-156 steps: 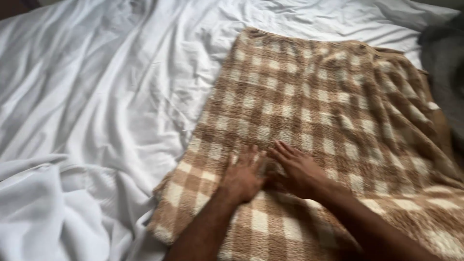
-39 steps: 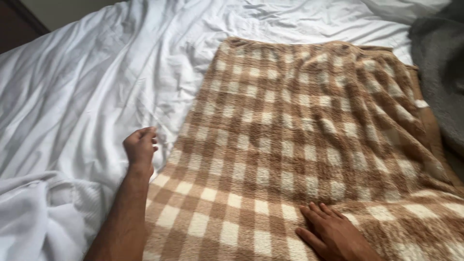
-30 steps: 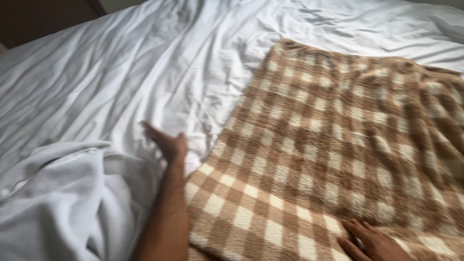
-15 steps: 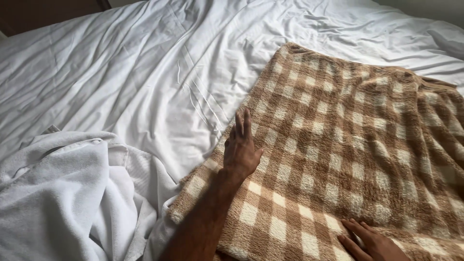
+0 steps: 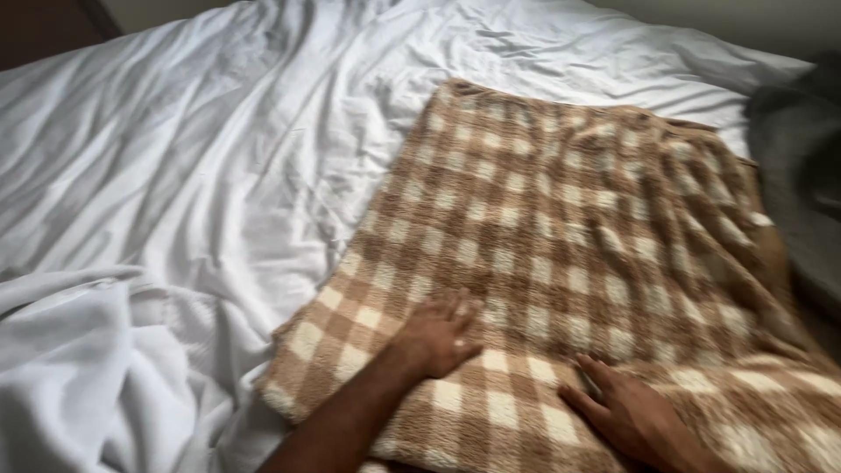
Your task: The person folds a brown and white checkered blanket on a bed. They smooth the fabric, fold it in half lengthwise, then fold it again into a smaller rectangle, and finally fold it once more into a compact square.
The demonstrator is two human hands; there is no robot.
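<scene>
Blanket point(image 5: 578, 254), brown-and-cream checked fleece, lies across the right half of the frame on the white bed sheet point(image 5: 219, 158). Left hand point(image 5: 438, 337) and right hand point(image 5: 626, 412) press flat at lower centre, fingers apart, gripping nothing. Smoothing works best with palms sliding outward toward the edges.
</scene>
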